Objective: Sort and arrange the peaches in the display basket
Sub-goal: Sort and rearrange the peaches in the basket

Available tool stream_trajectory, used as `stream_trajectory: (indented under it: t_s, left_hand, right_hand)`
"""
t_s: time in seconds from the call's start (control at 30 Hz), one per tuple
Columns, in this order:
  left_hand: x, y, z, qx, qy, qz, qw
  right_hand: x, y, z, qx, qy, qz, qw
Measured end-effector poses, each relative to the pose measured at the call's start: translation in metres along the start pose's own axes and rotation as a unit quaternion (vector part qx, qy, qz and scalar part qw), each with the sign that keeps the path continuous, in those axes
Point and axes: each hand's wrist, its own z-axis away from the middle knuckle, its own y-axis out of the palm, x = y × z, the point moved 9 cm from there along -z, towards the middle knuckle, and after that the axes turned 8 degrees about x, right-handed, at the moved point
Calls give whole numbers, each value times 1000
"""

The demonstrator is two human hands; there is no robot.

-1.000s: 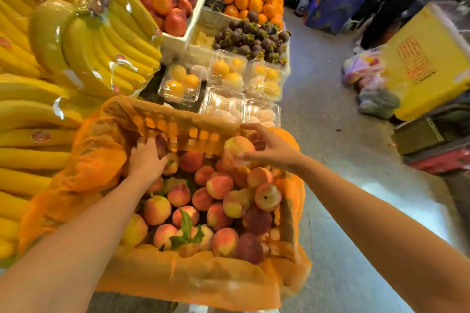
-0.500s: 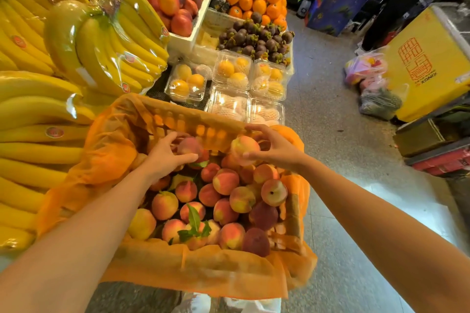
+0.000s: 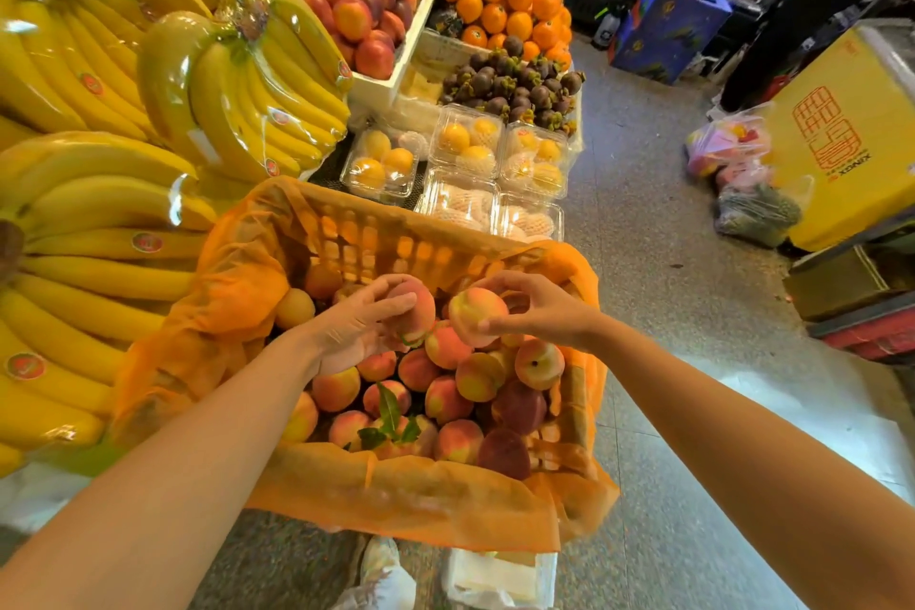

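holding a rosy peach (image 3: pixel 420 310) in the left hand (image 3: pixel 356 329) and a paler peach (image 3: pixel 478 316) in the right hand (image 3: pixel 542 312), fingers curled round each; piled peaches (image 3: pixel 445 394) fill the basket (image 3: pixel 396 233) below both grips. likely light, soft, easily bruised: cup the sides, don't squeeze.

Scene is viewed from one head-worn wide-angle cam, aimed fwd & down; display basket (image 3: pixel 376 240) is framed close, centre, from above, w/ bananas (image 3: pixel 99 193) at left edge & floor (image 3: pixel 643 238) stretching away at right
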Motion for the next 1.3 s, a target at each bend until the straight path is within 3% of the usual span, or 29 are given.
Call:
stream_trajectory:
  t_s: [0.17,0.3,0.47,0.63,0.83,1.03,1.17,1.3]
  left_hand:
    - [-1,5,7,5,12,-35,999]
    - [-3,9,14,-36,10,-102,994]
    - [7,9,20,-58,-53,-149,986]
    - [18,14,26,-52,-129,-284,949]
    - [35,19,38,-34,-196,-434,879]
    - [39,35,34,-42,-156,-526,835]
    - [46,47,27,-4,-171,-570,804]
    - [50,48,29,14,-180,-538,823]
  right_hand:
    - [3,8,7,17,-13,3,1000]
    - [2,10,15,33,-20,20,999]
    - [-1,10,24,47,-2,48,998]
    - [-2,15,29,68,11,104,992]
    - [1,41,28,106,-4,195,975]
    - [9,52,24,115,-16,237,964]
    - [11,53,21,119,-21,247,961]
    - [10,54,18,121,-30,252,960]
